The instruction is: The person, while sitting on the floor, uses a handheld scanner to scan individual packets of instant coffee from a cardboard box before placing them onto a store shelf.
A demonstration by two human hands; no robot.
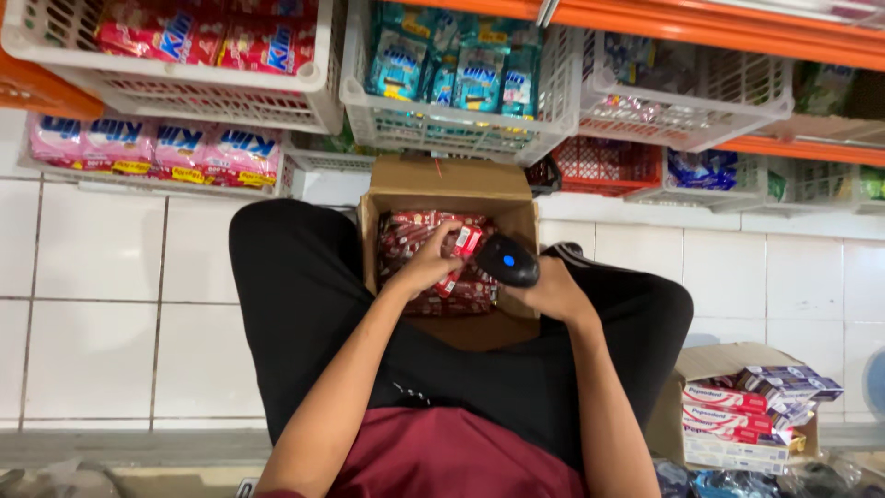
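Landmark: open cardboard box [449, 189] sitting between the person's knees on the white tiled floor [92, 304].

- Shelf rack with orange rails [701, 20] runs above the box, across the whole top of the view.
- White baskets on the rack: the one up-left of the box [166, 88] holds red packets, the one straight above the box [452, 134] holds teal packets, the one up-right [687, 115] is mostly blurred.
- Row of pink packets [152, 148] sits left of the box, under the up-left basket.
- Red crate [604, 164] just right of the box's far edge.
- Person's legs in black trousers [295, 295] flank the box on both sides; dark red shirt below it.
- Second, smaller carton [714, 369], well to the lower right of the box, stacked with red-and-white and blue-and-white flat boxes [737, 410].
- Box itself is packed with small red packs [415, 235].
- Right hand [551, 293] at the box's right edge, closed around a black handheld scanner [507, 262] with a blue dot on top; the scanner's head is over the box.
- Left hand [426, 266] over the box's middle, fingers pinching one red pack [466, 242], lifted just above the rest, almost touching the scanner's nose.
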